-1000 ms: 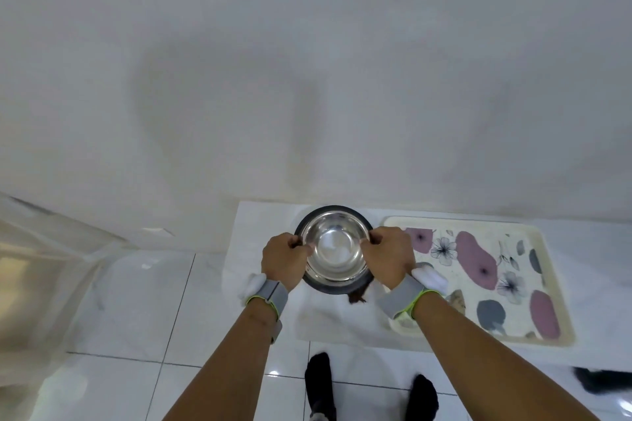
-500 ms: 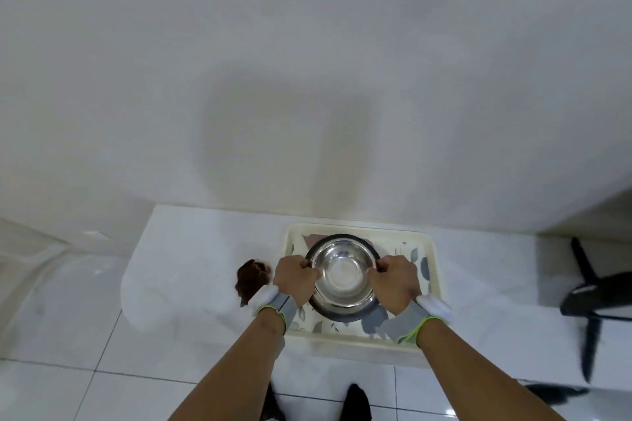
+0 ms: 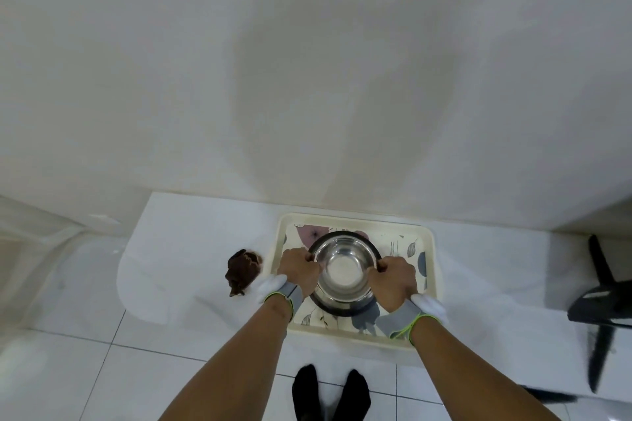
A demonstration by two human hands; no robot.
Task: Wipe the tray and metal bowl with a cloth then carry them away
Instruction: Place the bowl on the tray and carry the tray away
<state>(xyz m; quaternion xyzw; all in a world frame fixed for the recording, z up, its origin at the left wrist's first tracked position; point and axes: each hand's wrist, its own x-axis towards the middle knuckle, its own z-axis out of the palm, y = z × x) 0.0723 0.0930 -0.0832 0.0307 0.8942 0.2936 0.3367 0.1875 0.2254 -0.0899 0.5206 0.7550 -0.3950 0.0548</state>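
The left hand [image 3: 298,271] and right hand [image 3: 393,280] each grip the rim of the round shiny metal bowl [image 3: 344,269] over the cream flower-printed plastic tray [image 3: 430,249]; it is probably light, stiff and slippery, so opposite rim edges suit best.

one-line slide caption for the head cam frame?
Both hands, left and right, grip the metal bowl over the floral tray; brown cloth lies beside it.

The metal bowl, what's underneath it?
Under the metal bowl, gripped at its rim by the left hand and right hand, is the flower-patterned tray. Whether the bowl touches the tray is unclear; the pattern beneath is hidden.
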